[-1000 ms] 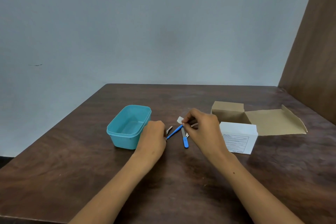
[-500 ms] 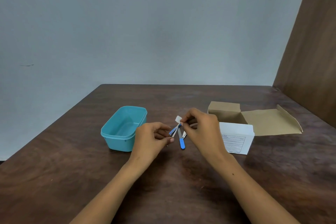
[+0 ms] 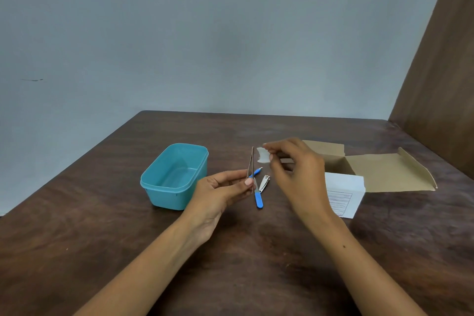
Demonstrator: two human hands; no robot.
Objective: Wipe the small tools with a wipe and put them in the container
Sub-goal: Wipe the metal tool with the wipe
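The teal container (image 3: pixel 174 177) sits open-topped and empty at the left of the desk (image 3: pixel 102 226), ready to receive cleaned tools. Just right of it, the left hand (image 3: pixel 220 195), palm up, pinches the tweezers (image 3: pixel 250 164) upright by their lower end, exposing them for wiping. The right hand (image 3: pixel 295 172) hovers beside the tips, pinching the wipe (image 3: pixel 263 155); a blue-handled file (image 3: pixel 258 196) and nail clipper (image 3: pixel 264 183) lie beneath.

Table (image 3: pixel 102 238) bears container (image 3: pixel 164 194), clipper (image 3: pixel 264 183), box (image 3: pixel 343 195).
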